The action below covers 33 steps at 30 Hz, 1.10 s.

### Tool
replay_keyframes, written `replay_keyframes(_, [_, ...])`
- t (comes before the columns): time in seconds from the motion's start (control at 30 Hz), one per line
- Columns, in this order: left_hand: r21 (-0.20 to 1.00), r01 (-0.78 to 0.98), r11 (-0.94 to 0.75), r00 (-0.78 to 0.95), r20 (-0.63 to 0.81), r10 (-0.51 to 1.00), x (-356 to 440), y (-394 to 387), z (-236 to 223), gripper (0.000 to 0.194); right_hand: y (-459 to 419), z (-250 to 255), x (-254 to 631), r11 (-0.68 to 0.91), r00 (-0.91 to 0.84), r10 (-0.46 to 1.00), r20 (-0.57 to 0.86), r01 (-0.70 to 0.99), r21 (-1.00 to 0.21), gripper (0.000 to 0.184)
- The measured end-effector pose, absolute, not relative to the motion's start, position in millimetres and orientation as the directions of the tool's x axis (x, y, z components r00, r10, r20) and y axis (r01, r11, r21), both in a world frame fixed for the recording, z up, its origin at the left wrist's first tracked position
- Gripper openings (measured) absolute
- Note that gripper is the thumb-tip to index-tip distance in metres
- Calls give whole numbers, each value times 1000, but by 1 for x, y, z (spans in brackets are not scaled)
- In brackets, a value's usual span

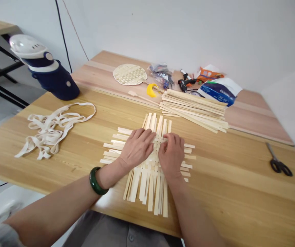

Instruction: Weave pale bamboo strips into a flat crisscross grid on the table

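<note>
A mat of pale, flat bamboo strips [144, 187] lies on the table in front of me. The strips cross each other in a tight weave in the middle, and their loose ends stick out on all sides. My left hand [138, 145] rests flat on the left part of the weave, its fingers stretched toward the centre. On the right part, my right hand [171, 152] has curled fingers, with thumb and forefinger closed at the strips near the upper middle. Both hands cover much of the weave, and the exact grip of the right fingertips is partly hidden.
A pile of loose strips [193, 108] lies beyond the mat. Behind it are a woven fan [130, 74], a yellow tape roll [151, 90], a glue gun [184, 84] and a blue packet [215, 92]. White ribbon [51, 128] and a dark blue flask [56, 80] are left, scissors [277, 163] right.
</note>
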State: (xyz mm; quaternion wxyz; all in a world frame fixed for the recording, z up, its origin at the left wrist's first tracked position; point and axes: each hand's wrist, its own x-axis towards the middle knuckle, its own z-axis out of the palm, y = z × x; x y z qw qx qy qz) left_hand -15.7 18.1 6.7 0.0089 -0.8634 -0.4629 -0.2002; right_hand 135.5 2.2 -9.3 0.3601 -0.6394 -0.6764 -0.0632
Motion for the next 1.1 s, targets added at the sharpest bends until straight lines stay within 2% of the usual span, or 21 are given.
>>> replay_keyframes(0.13, [204,799,-565,484,339,806,-16,19,6,35,2,-11,135,164,39,847,531,930,-329,25])
replay_keyframes(0.4, [174,824,-539,491,257,833,-11,20,12,28,2,-9,133,152,8,876,482,944,-293,28])
replay_keyframes(0.7, [169,857,-487,436,268,859,-1,19,8,28,6,-10,132,130,-32,904,426,970,-203,23])
replay_keyframes(0.87, [186,863,-470,422,245,873,-1,22,9,25,8,-8,129,97,-12,924,383,974,-203,21])
replay_keyframes(1.1, [164,861,-482,442,227,868,1,25,10,22,10,-8,128,93,-2,904,428,977,-193,20])
